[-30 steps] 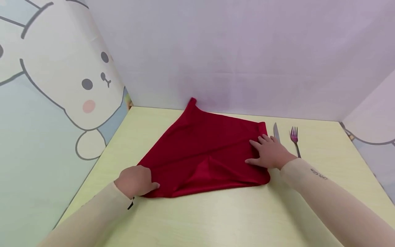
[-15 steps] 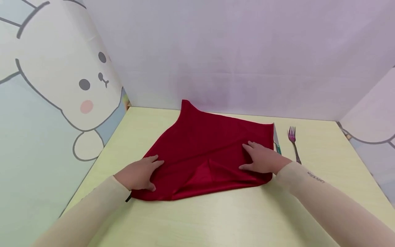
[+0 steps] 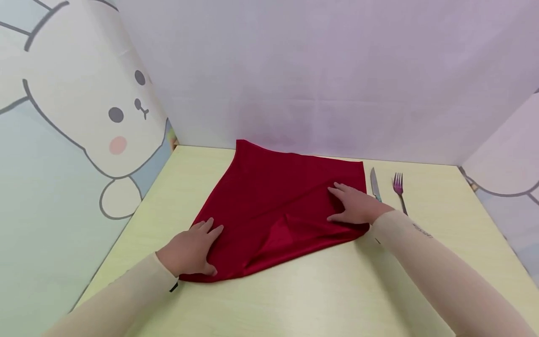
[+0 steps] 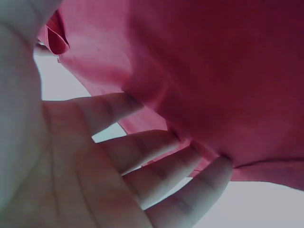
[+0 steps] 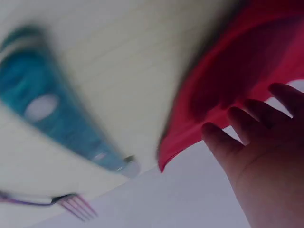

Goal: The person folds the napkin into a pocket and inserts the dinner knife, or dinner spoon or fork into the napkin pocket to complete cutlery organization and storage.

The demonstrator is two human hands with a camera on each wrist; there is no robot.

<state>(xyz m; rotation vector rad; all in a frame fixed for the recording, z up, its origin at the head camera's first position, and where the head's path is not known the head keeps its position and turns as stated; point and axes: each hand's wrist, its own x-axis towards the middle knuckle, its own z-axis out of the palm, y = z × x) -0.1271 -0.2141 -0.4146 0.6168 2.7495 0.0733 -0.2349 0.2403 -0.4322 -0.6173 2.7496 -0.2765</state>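
Observation:
A red cloth [image 3: 269, 187] lies across the table, its far left corner against the back wall and a raised fold along its near side. On its near left corner my left hand [image 3: 188, 252] rests with spread fingers; in the left wrist view the fingertips [image 4: 216, 171] meet the cloth. My right hand [image 3: 357, 205] touches the cloth close to its right edge, fingers nearly straight. The right wrist view has that hand's fingertips at the cloth's border [image 5: 190, 133]. Beside the right edge lies a knife [image 3: 375, 182] with a teal handle [image 5: 52, 99], partly hidden behind my right hand.
A fork [image 3: 397, 185] lies to the right of the knife, its handle partly covered by my right forearm. The pale wooden table [image 3: 286, 304] ends at a whitish back wall [image 3: 320, 84]. A panel with a cartoon animal [image 3: 105, 93] stands along the left side.
My left hand has loosened from a curled grip and spread. The cloth's far left corner has shifted left and flattened. Its right edge slid over the knife, then moved back left off it.

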